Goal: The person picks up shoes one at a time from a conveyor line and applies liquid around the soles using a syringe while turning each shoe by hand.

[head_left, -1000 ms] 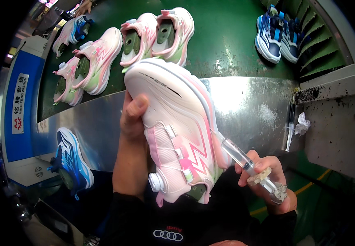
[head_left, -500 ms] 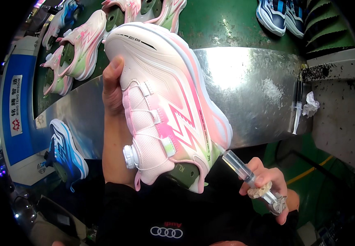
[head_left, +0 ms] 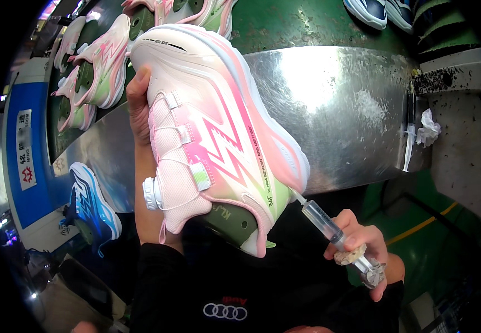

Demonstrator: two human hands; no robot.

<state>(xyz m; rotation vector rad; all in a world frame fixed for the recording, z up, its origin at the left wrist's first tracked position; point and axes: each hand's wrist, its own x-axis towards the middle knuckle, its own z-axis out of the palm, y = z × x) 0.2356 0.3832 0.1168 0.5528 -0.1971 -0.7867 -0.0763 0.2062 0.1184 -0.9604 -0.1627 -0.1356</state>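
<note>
My left hand [head_left: 140, 108] grips a pink and white sneaker [head_left: 201, 127] from its left side near the toe, thumb showing and the other fingers hidden behind the shoe. The sneaker has a white lacing dial [head_left: 152, 193], thin laces and a green heel patch. A dark green shoe last [head_left: 230, 225] fills its opening. In my right hand [head_left: 362, 241] is a clear syringe [head_left: 322, 222], wrapped with beige, crumpled material at its flange and plunger end. Its narrow tip meets the heel near the line between upper and sole; whether it touches I cannot tell.
Several pink sneakers [head_left: 104, 64] stand on the green surface [head_left: 285, 25] at upper left. A blue sneaker [head_left: 92, 202] sits lower left, dark blue shoes [head_left: 368, 12] at the top right. Another syringe [head_left: 409, 139] and crumpled white paper [head_left: 428, 129] lie on the metal plate's [head_left: 340, 116] right side.
The sneaker has shifted left and a little up, turning slightly so that more of its heel side and opening shows. The syringe tip stays by the heel, and my right hand has barely moved.
</note>
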